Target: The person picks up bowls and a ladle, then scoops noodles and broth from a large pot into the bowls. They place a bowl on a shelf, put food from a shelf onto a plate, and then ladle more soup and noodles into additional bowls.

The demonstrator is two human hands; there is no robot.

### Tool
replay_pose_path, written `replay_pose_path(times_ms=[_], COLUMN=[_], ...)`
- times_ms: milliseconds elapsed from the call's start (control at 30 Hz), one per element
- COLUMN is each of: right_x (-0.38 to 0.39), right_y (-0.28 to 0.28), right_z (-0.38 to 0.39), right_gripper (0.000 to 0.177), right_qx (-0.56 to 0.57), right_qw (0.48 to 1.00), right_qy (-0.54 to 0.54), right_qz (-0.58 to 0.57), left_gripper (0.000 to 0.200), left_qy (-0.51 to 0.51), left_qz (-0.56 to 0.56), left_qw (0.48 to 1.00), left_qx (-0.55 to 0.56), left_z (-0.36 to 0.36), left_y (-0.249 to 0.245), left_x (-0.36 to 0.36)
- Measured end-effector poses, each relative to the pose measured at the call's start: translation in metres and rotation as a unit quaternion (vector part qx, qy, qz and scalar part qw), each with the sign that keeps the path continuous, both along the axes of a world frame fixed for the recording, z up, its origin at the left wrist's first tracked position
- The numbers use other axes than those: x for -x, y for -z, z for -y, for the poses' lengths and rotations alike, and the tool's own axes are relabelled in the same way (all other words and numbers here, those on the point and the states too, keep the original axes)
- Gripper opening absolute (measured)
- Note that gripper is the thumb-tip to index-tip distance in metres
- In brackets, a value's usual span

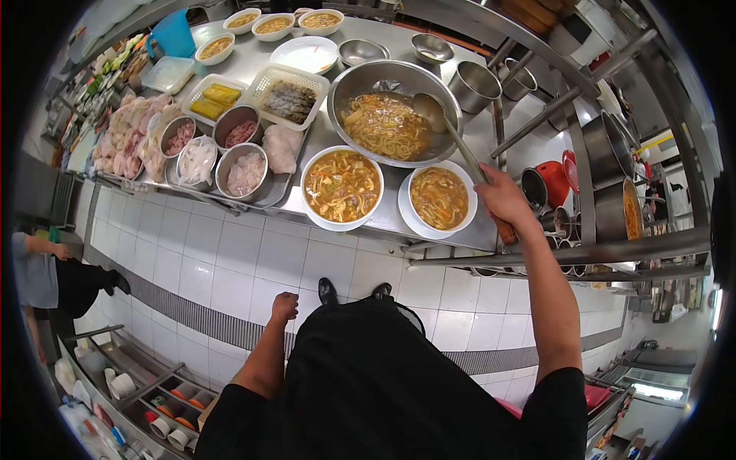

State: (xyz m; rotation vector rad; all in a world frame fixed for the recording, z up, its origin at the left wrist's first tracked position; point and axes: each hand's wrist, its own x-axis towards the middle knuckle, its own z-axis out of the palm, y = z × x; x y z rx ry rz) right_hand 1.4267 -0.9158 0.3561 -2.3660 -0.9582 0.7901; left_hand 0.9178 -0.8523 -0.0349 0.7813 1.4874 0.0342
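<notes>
My right hand [502, 198] is wrapped round the handle of a large ladle [431, 113]. The ladle's head rests inside a big steel mixing bowl [337, 115] that holds noodles in brown broth [383, 126]. Just in front of that bowl, at the counter's near edge, stand two white bowls of noodle soup: the left soup bowl [343, 187] and the right soup bowl [439, 199], which sits on a white plate [406, 218]. My left hand [285, 307] hangs by my side above the floor, fingers curled, with nothing showing in them.
Left of the bowls are steel containers of meat [242, 170], a white basket of shrimp-like pieces [287, 100] and raw chicken [126, 134]. Several filled bowls [274, 27] line the back. Metal rack bars [537, 123] run along the right. Another person [46, 268] stands at left.
</notes>
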Motion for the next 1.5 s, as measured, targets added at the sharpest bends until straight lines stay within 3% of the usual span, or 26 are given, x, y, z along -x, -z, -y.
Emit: replay_pose_path(times_ms=[33, 67, 133, 267, 333, 367, 400, 467, 500, 533, 600, 1033, 1267, 1500], right_x=[-0.005, 0.002, 0.016, 0.029, 0.039, 0.039, 0.040, 0.049, 0.058, 0.062, 0.066, 0.058, 0.050, 0.062], right_y=[0.002, -0.007, -0.031, -0.027, -0.007, 0.007, 0.024, 0.053, 0.063, 0.071, 0.083, 0.035, -0.007, -0.051], right_z=[0.004, 0.006, 0.013, 0.011, 0.002, -0.004, -0.010, -0.020, -0.023, -0.025, -0.028, 0.020, 0.071, 0.147], right_gripper=[0.062, 0.062, 0.064, 0.063, 0.062, 0.047, 0.047, 0.027, 0.016, 0.016, 0.017, 0.025, 0.029, 0.043], right_qx=[-0.014, -0.011, 0.029, 0.019, -0.044, -0.065, -0.066, -0.136, -0.174, -0.173, -0.193, -0.245, -0.295, -0.364], right_qw=[0.995, 0.995, 0.974, 0.933, 0.875, 0.835, 0.835, 0.666, 0.614, 0.614, 0.551, 0.599, 0.580, 0.571], right_qy=[0.017, 0.014, 0.053, 0.070, 0.104, 0.127, 0.124, 0.157, 0.147, 0.144, 0.185, 0.176, 0.169, 0.181], right_qz=[-0.094, -0.093, -0.219, -0.352, -0.471, -0.531, -0.532, -0.716, -0.756, -0.757, -0.791, -0.742, -0.740, -0.713], left_gripper=[0.026, 0.026, 0.027, 0.028, 0.028, 0.028, 0.028, 0.028, 0.028, 0.028, 0.028, 0.025, 0.027, 0.029], left_qy=[-0.002, -0.004, -0.013, -0.022, -0.021, -0.019, -0.018, -0.018, -0.015, -0.010, -0.016, -0.009, 0.021, 0.083], left_qz=[-0.008, -0.016, -0.014, 0.007, -0.001, 0.002, 0.005, 0.003, 0.001, -0.003, -0.002, -0.005, 0.001, -0.011], left_qw=[1.000, 1.000, 1.000, 0.999, 0.999, 1.000, 1.000, 1.000, 1.000, 1.000, 0.999, 1.000, 1.000, 0.996], left_qx=[0.003, 0.006, 0.020, 0.033, 0.026, 0.015, 0.004, -0.003, -0.012, -0.020, -0.030, -0.008, -0.022, -0.036], left_z=[0.005, 0.009, 0.015, 0.016, 0.010, 0.007, 0.002, -0.005, -0.008, -0.010, -0.010, -0.004, -0.013, -0.021], left_y=[0.001, 0.003, 0.007, 0.012, 0.010, 0.008, 0.006, 0.003, 0.000, -0.002, -0.007, 0.005, 0.008, 0.004], left_x=[0.005, 0.008, 0.015, 0.017, 0.012, 0.009, 0.006, 0.002, 0.000, -0.001, -0.001, 0.000, -0.019, -0.044])
